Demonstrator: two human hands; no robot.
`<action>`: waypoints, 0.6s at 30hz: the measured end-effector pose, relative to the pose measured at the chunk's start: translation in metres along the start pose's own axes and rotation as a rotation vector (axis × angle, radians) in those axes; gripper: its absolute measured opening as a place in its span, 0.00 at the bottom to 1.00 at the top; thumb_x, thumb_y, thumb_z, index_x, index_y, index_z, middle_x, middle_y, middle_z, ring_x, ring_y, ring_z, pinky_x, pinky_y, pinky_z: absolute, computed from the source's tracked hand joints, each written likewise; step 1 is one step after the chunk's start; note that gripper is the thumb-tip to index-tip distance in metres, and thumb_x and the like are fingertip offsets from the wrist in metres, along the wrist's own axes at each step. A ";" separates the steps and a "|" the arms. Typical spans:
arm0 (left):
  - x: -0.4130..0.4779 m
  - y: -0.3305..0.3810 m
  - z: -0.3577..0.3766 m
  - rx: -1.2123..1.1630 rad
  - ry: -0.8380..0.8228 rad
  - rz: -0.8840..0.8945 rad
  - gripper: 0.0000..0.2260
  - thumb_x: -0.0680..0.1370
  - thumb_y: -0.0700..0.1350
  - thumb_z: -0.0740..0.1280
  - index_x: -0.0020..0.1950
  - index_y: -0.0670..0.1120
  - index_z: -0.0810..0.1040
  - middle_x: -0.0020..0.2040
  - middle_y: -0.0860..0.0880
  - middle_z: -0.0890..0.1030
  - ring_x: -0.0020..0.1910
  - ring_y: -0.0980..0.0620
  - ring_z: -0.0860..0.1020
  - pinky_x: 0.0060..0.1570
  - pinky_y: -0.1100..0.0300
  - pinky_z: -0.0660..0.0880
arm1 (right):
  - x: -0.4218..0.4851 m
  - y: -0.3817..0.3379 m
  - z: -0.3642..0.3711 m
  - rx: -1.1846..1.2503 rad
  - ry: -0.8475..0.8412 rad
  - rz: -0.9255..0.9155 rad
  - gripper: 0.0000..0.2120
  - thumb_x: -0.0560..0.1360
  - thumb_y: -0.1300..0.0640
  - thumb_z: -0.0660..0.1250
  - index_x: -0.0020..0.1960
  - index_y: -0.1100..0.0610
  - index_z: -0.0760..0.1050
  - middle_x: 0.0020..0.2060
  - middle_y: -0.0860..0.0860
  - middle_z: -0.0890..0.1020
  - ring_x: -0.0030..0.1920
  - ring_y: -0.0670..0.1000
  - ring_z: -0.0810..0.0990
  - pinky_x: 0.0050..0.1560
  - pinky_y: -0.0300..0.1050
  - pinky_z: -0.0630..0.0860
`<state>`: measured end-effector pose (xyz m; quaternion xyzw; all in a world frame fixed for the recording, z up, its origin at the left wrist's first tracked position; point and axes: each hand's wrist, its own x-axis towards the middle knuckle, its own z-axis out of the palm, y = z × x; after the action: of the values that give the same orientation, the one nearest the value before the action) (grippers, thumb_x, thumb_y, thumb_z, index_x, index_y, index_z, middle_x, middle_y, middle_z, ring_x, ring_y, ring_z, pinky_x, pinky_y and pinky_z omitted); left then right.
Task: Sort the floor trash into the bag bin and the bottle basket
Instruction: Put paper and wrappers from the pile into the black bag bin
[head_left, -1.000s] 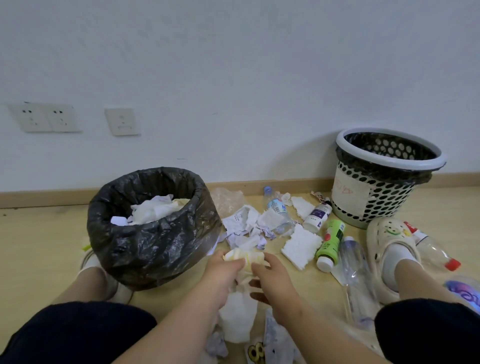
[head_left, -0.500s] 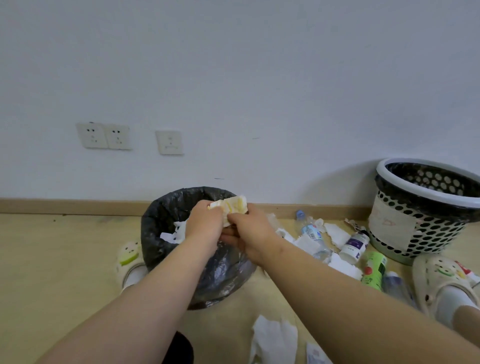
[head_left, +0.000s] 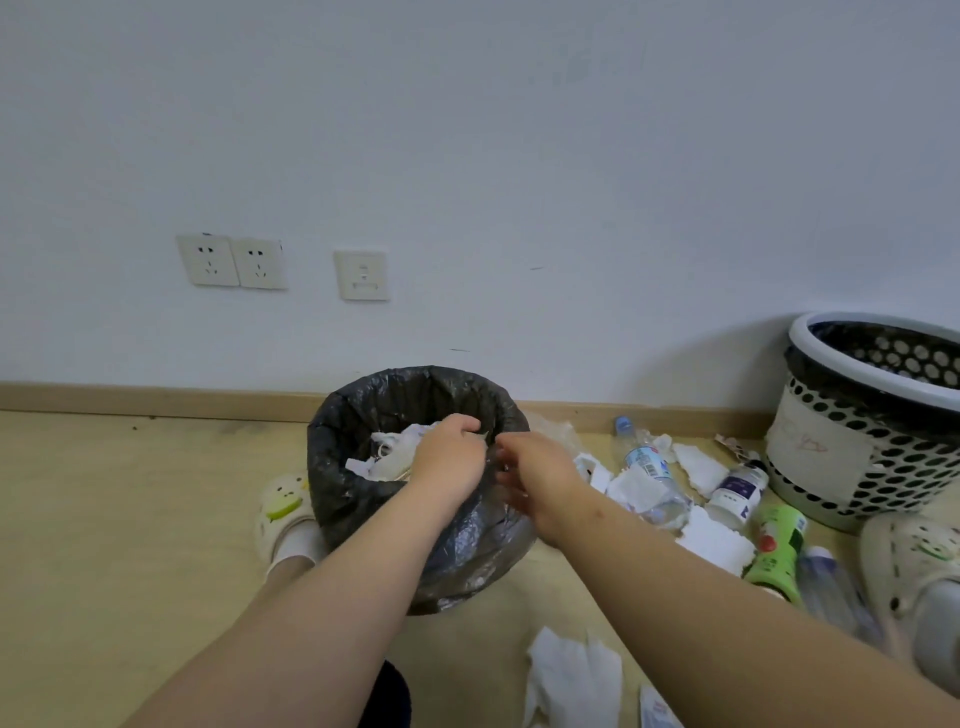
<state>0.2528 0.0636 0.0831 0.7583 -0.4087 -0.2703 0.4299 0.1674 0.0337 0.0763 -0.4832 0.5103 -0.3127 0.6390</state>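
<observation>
A crumpled tissue (head_left: 574, 670) lies on the floor in front of the bin (head_left: 363, 499). Over the bin's mouth, the left hand (head_left: 449, 460) curls its fingers down above the paper scraps (head_left: 395, 452) inside; whether it holds anything cannot be told. The right hand (head_left: 543, 480) hangs at the bin's right rim, fingers loose and empty. Bottles (head_left: 647, 467) litter the floor right of the bin, with the basket (head_left: 857, 457) beyond them.

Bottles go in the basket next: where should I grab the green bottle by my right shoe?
Probably grip the green bottle round its mid-body from above, fingers across its width: it lies flat on its side, with torn paper and a clear bottle flanking it.
</observation>
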 end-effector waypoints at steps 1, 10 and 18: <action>-0.009 0.001 0.007 0.026 -0.002 0.021 0.16 0.80 0.38 0.56 0.65 0.46 0.73 0.62 0.45 0.76 0.46 0.52 0.73 0.43 0.61 0.69 | -0.003 0.005 -0.008 -0.011 0.014 0.001 0.13 0.77 0.64 0.56 0.34 0.56 0.70 0.30 0.52 0.69 0.29 0.49 0.64 0.30 0.41 0.60; -0.088 -0.030 0.112 0.049 -0.191 0.013 0.13 0.77 0.36 0.58 0.56 0.45 0.78 0.57 0.47 0.80 0.54 0.50 0.77 0.49 0.64 0.69 | -0.055 0.083 -0.113 -0.378 0.200 -0.069 0.08 0.78 0.61 0.58 0.46 0.57 0.76 0.45 0.53 0.77 0.45 0.51 0.73 0.47 0.43 0.67; -0.148 -0.106 0.190 0.422 -0.606 -0.002 0.15 0.77 0.41 0.59 0.63 0.46 0.73 0.64 0.46 0.73 0.61 0.47 0.74 0.58 0.60 0.72 | -0.103 0.202 -0.216 -0.961 0.262 0.187 0.14 0.76 0.55 0.58 0.60 0.51 0.75 0.61 0.51 0.75 0.61 0.55 0.72 0.58 0.44 0.70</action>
<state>0.0724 0.1393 -0.0922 0.7164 -0.5633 -0.3927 0.1232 -0.0864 0.1293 -0.0798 -0.6316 0.7136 -0.0420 0.3001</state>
